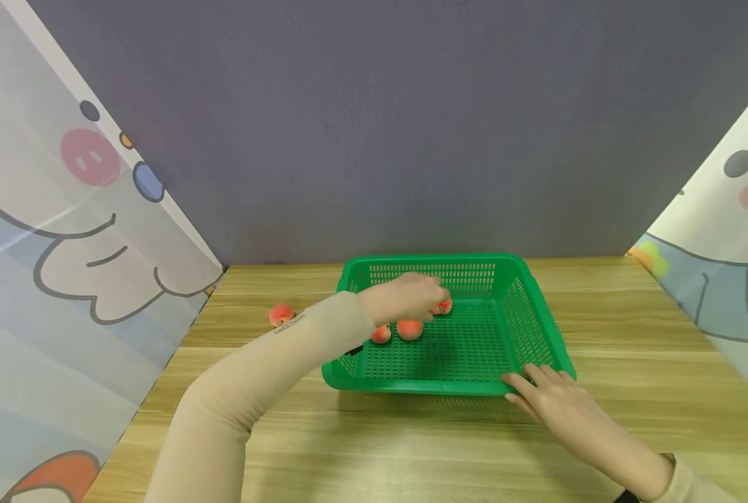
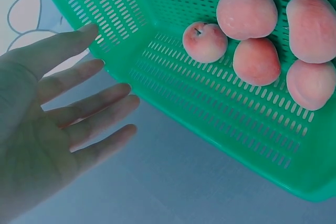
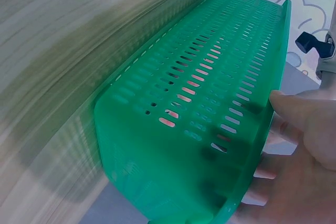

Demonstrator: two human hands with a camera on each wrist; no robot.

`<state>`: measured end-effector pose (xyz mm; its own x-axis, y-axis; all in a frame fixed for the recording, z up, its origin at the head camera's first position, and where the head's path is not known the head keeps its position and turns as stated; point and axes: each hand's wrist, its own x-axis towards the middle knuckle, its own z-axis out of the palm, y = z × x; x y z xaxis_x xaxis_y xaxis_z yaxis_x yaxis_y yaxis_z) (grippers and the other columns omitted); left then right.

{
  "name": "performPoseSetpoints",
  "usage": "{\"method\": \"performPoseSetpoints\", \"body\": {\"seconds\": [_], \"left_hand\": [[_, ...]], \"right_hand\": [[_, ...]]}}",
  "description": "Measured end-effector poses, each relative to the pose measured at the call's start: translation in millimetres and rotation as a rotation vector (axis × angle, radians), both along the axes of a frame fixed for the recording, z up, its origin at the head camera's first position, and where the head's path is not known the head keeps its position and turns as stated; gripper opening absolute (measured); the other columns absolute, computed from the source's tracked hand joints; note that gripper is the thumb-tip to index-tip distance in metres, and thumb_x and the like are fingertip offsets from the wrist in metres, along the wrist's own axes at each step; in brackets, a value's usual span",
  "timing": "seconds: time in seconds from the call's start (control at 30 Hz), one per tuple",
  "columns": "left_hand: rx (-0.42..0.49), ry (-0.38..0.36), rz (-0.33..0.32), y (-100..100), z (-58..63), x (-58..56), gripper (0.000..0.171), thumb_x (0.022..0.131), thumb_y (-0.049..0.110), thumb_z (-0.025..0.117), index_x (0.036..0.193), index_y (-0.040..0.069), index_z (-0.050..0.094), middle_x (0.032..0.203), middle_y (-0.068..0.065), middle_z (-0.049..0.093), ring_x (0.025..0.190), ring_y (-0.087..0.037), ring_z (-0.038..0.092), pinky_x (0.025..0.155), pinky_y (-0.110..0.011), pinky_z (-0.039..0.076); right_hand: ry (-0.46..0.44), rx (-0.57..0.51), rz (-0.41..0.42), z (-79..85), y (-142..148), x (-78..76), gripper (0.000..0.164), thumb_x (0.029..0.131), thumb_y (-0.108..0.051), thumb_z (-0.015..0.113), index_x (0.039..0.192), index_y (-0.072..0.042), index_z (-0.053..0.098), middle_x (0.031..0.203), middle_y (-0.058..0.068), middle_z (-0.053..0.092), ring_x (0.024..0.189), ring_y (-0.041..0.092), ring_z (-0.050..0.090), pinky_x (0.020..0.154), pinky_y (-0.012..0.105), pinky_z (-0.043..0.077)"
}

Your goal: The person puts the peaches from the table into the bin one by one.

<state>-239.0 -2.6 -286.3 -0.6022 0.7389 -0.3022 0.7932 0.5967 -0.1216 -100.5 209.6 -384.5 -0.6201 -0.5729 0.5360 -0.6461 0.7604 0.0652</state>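
A green plastic basket (image 1: pixel 439 386) with slotted sides stands on the table, several pinkish-red peaches (image 1: pixel 409 330) lying inside it. My left hand (image 1: pixel 405 297) reaches over the basket close to one peach (image 1: pixel 441 306). In the left wrist view the left hand (image 2: pixel 58 114) has its fingers spread and fairly straight, with nothing in it. My right hand (image 1: pixel 559 405) grips the basket's front right corner, fingers over the rim. In the right wrist view the right thumb (image 3: pixel 294 111) lies against the rim. The left forearm hides part of the basket's left side.
Left of the basket a peach (image 1: pixel 281 314) lies on the wooden table (image 1: pixel 424 447), with another partly hidden behind the left sleeve (image 1: pixel 286 356). A grey panel (image 1: pixel 411 140) rises behind the table. Cartoon-printed sheets (image 1: pixel 84 230) flank both sides.
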Motion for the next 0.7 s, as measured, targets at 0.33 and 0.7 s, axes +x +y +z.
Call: {"method": "performPoseSetpoints", "body": {"seconds": [0.33, 0.7], "left_hand": [[0.075, 0.045, 0.014, -33.9, 8.1, 8.8, 0.032, 0.085, 0.021, 0.06, 0.116, 0.012, 0.055, 0.111, -0.007, 0.055, 0.095, -0.017, 0.054, 0.064, -0.022, 0.044], [0.245, 0.09, 0.066, -83.8, 16.6, 20.6, 0.037, 0.081, 0.022, 0.065, 0.114, 0.008, 0.056, 0.102, -0.007, 0.057, 0.088, -0.019, 0.055, 0.075, -0.032, 0.044]], "right_hand": [[-0.012, -0.003, 0.004, -0.2, 0.3, 0.0, 0.053, 0.095, -0.043, 0.024, 0.096, -0.007, 0.062, 0.079, 0.006, 0.056, 0.067, 0.021, 0.057, 0.058, 0.043, 0.05], [-0.005, 0.005, 0.007, -0.9, 0.6, -0.6, 0.053, 0.094, -0.043, 0.024, 0.095, -0.007, 0.063, 0.078, 0.003, 0.055, 0.065, 0.018, 0.056, 0.054, 0.037, 0.049]]}}
